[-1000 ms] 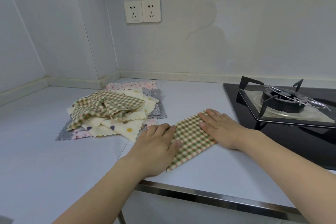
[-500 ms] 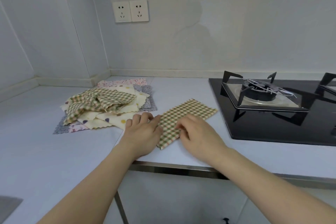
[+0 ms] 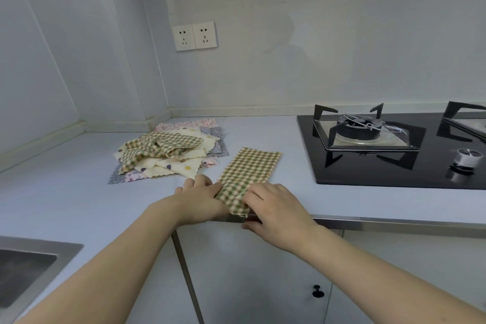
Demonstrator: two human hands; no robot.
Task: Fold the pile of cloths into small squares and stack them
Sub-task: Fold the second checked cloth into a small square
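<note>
Checked cloth (image 3: 248, 173): flat on the countertop (image 3: 276, 192) as a long strip, near end lifted at the counter's front edge.
Left hand (image 3: 200, 198): fingers curled on the strip's near left corner, pinching it.
Right hand (image 3: 276, 206): fingers bent over the near right corner, thumb tucked under the edge, gripping.
Pile of cloths (image 3: 168, 152): unfolded, just left of the strip, near the wall corner.
Step, by judgement: near end about to go over onto the far end.
Risk: uneven pull from either hand, corners misaligned, crooked square.
Risk: strip dragged forward, slipping off the edge.
</note>
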